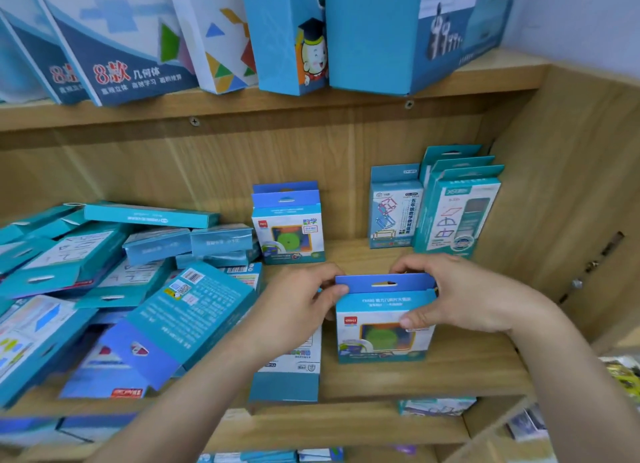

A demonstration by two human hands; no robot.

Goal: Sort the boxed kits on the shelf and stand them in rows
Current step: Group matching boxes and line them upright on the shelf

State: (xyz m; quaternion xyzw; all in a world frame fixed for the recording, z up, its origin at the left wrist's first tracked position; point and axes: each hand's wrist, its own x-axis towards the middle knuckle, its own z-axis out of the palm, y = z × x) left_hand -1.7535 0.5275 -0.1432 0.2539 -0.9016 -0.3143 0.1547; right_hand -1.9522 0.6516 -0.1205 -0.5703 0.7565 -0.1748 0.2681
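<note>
- Forearms come in from the bottom edge, and both hands are on one small kit box (384, 327), which stands upright on the shelf board (450, 372), front and right of centre.
- Left hand (304, 296) pinches the box's top left corner beside the blue hang tab, fingers curled.
- Right hand (460, 293) wraps the top right corner, thumb pressed on the printed front, fingers over the back.
- It's thin card with what looks like a window in the face. I'd call it light and easy to dent.
- Best held by the side walls, not by the face or the floppy tab.
- The finish is glossy and could slip, so a two-sided pinch suits it.
- Matching pair (289, 227) stands at the back wall, well apart. That row looks like home.
- Loose heap (138, 289) lies flat at left, and tall kits (450, 210) stand at right.
</note>
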